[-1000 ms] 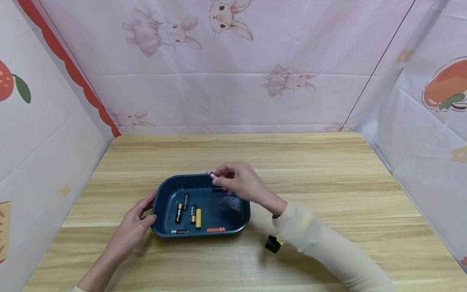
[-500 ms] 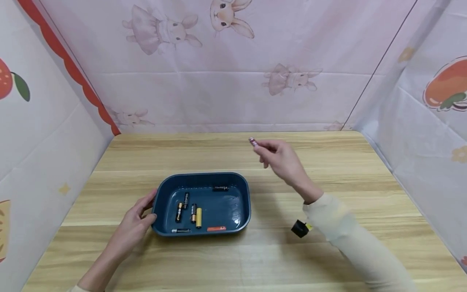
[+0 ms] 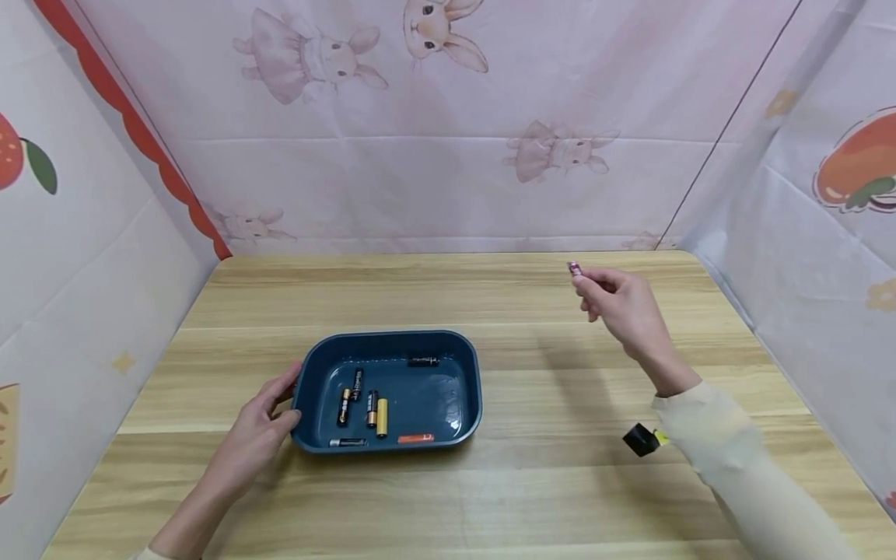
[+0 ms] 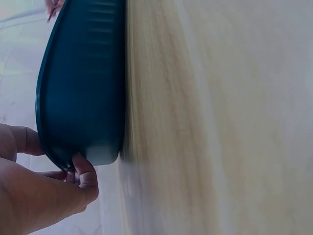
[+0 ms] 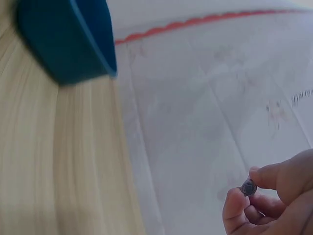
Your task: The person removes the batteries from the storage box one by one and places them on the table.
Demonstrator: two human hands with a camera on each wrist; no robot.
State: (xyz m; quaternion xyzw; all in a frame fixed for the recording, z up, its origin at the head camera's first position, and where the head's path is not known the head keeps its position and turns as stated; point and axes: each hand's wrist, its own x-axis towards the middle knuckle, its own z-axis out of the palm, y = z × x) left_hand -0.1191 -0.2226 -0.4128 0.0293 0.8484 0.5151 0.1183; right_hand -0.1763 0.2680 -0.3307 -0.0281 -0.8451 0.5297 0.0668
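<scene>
Pinching one small maroon-and-silver cylindrical battery (image 3: 575,269), the thumb and forefinger of the right hand (image 3: 628,309) are holding it at their tips, one end jutting past them, above the table and well apart from one dark-blue, rounded rectangular plastic tray (image 3: 420,400), off to its right. The left hand (image 3: 253,437) is gripping the tray's left rim between thumb and fingers. Seven more batteries are lying inside the tray: five mostly black cylinders (image 3: 372,409), four towards its left side and one by its far right wall; one plain yellow cylinder (image 3: 382,418) near its middle; and one orange cylinder (image 3: 416,439) along its near wall. One pale wood-grain table (image 3: 490,505) is supporting the tray.
</scene>
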